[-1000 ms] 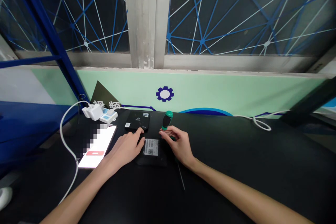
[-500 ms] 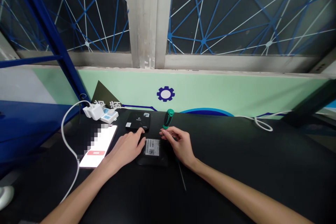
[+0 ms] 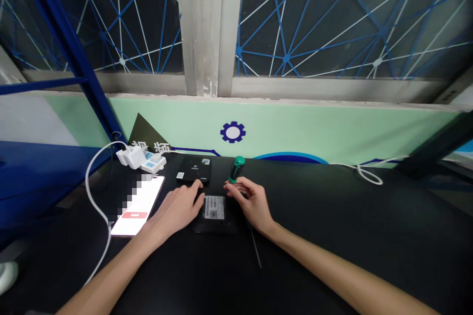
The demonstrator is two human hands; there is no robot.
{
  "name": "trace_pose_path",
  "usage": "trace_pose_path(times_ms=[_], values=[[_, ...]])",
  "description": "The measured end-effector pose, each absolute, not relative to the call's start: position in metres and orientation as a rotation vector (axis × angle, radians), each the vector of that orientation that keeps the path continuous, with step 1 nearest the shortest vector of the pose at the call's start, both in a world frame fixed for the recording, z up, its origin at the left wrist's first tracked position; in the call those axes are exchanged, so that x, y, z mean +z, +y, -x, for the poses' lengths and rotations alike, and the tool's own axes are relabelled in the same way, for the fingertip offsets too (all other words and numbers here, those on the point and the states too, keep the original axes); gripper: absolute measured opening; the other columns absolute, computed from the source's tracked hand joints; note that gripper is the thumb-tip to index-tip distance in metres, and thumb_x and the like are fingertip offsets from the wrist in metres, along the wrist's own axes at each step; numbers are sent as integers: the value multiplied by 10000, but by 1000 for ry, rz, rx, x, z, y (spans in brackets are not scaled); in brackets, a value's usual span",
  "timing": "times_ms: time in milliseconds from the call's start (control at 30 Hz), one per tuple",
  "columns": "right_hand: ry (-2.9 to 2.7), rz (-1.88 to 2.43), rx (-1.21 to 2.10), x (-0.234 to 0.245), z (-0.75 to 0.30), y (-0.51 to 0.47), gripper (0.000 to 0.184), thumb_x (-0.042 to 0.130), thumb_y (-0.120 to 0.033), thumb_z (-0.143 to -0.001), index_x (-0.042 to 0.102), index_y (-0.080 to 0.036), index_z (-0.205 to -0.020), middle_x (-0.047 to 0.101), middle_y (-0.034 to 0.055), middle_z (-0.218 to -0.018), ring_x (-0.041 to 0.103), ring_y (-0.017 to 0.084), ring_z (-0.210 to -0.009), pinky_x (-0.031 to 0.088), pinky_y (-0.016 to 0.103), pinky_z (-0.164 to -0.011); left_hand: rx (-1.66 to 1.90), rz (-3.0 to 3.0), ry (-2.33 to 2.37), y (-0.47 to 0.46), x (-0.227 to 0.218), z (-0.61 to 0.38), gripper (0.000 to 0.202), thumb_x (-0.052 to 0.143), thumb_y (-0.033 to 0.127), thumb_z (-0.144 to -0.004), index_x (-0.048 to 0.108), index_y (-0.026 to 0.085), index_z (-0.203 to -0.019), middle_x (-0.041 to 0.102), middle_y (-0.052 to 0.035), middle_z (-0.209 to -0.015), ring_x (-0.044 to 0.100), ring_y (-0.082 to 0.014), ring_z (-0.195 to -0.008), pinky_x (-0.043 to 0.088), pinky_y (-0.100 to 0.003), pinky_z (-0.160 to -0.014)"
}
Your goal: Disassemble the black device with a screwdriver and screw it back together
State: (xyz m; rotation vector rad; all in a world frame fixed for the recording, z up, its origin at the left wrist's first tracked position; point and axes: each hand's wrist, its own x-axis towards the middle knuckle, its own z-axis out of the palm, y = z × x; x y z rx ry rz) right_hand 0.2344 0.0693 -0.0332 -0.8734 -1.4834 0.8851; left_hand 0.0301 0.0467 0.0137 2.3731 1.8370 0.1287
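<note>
A small black box (image 3: 229,229) lies on the table with its white printed label (image 3: 214,207) facing up. My left hand (image 3: 181,206) rests along its left and far edge, thumb beside the label and index finger stretched past the far edge, holding it. In my right hand (image 3: 253,202), fingers pinch a screwdriver (image 3: 237,169) low down, where its green and black handle begins. The handle stands nearly upright, tilted slightly; its tip is hidden behind the fingers. A second tool's thin metal shaft (image 3: 256,250) sticks out from under my right hand on the table.
Another black box (image 3: 194,169) sits behind my left hand. A lit phone (image 3: 142,206) lies to the left, with white plugs and a power strip (image 3: 153,161) beyond it. A white cable (image 3: 90,192) curls at the left. More white cable (image 3: 369,177) lies back right.
The screwdriver handle has sunk slightly and tilts a little less to the right. My right hand has shifted marginally left; my left hand stays in place.
</note>
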Motion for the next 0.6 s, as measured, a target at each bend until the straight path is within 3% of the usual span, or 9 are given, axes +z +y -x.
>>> trace_pose_path(times_ms=[200, 600], values=[[-1511, 864, 890, -35, -236, 70, 296, 663, -464, -881, 727, -174, -890, 775, 112, -956, 733, 209, -715, 626, 334, -715, 109, -2364, 1848, 47, 14, -30, 350, 299, 411, -1012, 514, 232, -1222, 697, -63, -798, 719, -289, -806, 458, -323, -655], [-1482, 899, 884, -34, -236, 70, 267, 725, -453, -834, 704, -188, -803, 748, 60, -772, 717, 210, -678, 592, 306, -666, 112, -2372, 1844, 46, 17, -31, 333, 304, 408, -1002, 522, 232, -1182, 688, -53, -776, 707, -290, -772, 427, -315, -618]])
